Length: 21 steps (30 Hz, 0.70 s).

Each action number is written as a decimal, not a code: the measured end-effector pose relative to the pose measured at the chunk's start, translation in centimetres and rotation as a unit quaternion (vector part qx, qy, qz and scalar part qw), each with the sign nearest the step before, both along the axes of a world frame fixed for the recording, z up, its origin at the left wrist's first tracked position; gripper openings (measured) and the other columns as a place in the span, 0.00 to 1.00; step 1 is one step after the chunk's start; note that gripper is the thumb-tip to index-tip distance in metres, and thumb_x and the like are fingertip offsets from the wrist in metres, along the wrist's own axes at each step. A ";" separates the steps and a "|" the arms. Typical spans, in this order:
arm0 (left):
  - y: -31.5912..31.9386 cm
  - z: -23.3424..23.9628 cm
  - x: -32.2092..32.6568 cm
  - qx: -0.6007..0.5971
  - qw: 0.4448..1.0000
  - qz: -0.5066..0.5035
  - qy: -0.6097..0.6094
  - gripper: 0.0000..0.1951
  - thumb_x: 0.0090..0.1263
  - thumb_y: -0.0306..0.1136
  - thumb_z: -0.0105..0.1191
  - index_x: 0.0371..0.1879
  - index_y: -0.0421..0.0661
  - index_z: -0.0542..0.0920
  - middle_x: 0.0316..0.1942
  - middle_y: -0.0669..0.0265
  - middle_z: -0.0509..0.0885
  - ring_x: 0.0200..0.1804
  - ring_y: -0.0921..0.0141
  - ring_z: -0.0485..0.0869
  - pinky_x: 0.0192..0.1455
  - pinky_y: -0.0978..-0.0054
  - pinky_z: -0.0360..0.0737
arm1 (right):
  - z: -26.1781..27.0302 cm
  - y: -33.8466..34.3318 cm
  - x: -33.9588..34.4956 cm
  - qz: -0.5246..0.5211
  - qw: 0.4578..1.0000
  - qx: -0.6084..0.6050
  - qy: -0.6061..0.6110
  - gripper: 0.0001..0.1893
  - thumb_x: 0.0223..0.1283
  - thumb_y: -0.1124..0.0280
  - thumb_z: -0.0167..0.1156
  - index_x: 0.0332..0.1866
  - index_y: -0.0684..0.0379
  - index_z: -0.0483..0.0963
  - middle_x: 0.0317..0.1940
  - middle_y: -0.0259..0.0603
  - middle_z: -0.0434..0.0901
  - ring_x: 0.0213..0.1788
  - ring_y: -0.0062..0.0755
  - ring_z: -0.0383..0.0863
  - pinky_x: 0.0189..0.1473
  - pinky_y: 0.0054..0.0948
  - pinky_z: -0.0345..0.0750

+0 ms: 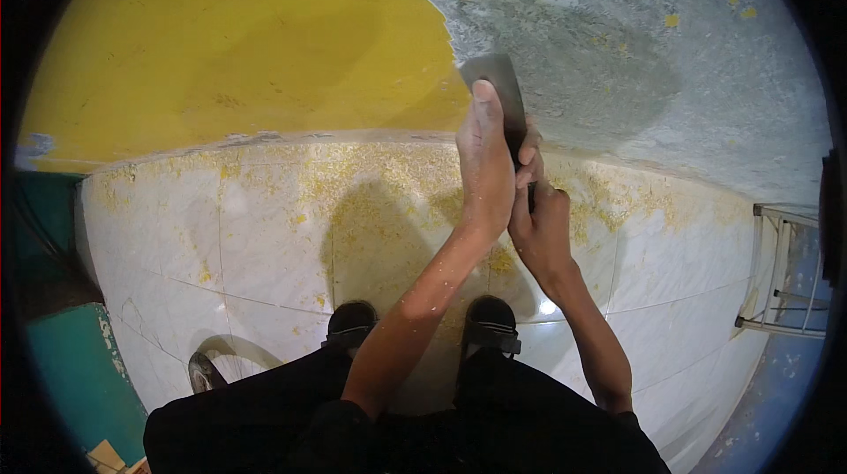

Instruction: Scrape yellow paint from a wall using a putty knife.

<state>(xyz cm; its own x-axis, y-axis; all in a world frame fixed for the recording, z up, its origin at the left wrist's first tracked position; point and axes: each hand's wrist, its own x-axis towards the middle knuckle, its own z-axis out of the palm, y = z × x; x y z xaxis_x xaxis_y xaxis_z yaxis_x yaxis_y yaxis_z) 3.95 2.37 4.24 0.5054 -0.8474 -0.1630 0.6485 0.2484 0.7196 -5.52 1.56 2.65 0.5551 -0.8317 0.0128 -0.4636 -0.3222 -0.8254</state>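
My right hand [544, 216] is closed around the dark handle of a flat metal scraper [508, 94]. My left hand [488, 156] presses along the scraper's blade, its thumb lying on the flat face. The blade's far edge meets the wall at the ragged border between yellow paint [278, 57] and scraped grey plaster [582, 64]. Small yellow specks remain on the grey part. Pale dust coats my left fingers, and bits of paint stick to my left forearm.
Yellow paint flakes [377, 170] litter the white tiled floor [265, 256] along the wall's foot. A metal rack or ladder [781, 269] stands at the right. Part of a spoked wheel [208, 371] shows at lower left, near a green painted surface [79, 368]. My sandalled feet are below my arms.
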 end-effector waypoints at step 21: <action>1.2 0.8 1.0 0.030 0.999 -0.016 -0.025 0.26 0.73 0.62 0.33 0.26 0.48 0.63 0.15 0.74 0.62 0.14 0.82 0.59 0.17 0.84 0.58 | -0.7 1.1 0.2 0.002 1.000 -0.007 0.011 0.10 0.65 0.70 0.48 0.38 0.66 0.73 0.15 0.55 0.72 0.19 0.50 0.78 0.22 0.36 0.71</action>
